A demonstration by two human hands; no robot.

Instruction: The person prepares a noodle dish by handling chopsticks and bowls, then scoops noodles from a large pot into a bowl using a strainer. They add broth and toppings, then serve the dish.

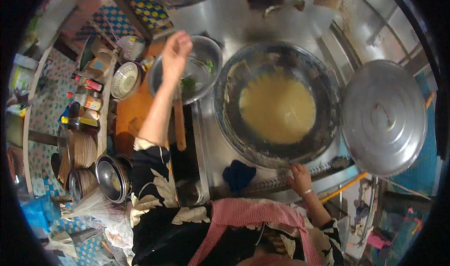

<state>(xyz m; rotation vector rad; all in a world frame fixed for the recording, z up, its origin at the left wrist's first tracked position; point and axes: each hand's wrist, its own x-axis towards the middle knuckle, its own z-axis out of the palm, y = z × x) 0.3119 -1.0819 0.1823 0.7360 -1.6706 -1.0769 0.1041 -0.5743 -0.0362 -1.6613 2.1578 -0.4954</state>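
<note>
My left hand [177, 51] is raised over the near-left part of a metal bowl [217, 67] with green leaves in it. Its fingers are bent and blurred; whether they hold something small cannot be told. A wooden-handled utensil [180, 129] leans at the bowl, its handle pointing towards me. A large dark wok [232, 125] holds cloudy yellowish liquid [277, 108]. At the wok's near rim is my right hand [300, 178], fingers spread and slightly bent, with nothing visible in it; contact with the rim is unclear.
A big metal lid [385, 118] stands right of the wok. A dark blue cloth [239, 175] lies on the near stove edge. At left are an orange board [132, 108], a patterned bowl [125, 80], bottles [88, 102], stacked plates [82, 149] and metal bowls [109, 178].
</note>
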